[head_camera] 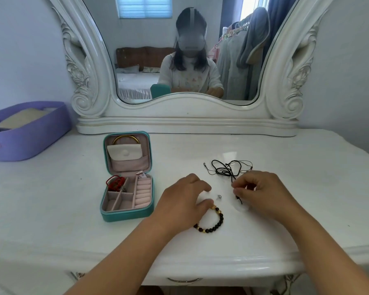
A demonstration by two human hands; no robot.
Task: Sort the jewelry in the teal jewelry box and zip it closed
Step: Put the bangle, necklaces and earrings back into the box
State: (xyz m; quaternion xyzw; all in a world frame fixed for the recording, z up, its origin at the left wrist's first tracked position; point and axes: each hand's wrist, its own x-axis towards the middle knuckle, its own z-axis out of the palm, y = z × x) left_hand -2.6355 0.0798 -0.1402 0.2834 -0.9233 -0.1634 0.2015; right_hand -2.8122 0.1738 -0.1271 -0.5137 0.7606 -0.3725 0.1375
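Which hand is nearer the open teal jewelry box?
Left. The left hand hovers just right of the teal jewelry box; the right hand is farther right, pinching the black cord.

You face a glossy white dressing table [73, 209] against a pale wall [19, 50], its carved mirror [185, 60] reflecting a bed [134, 81], a blinded window [144, 7] and hanging clothes [241, 60].

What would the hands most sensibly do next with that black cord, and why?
Probably lift it across into the open teal jewelry box. The right hand already pinches the black cord, which lies tangled on the table, and the box's front compartments look empty.
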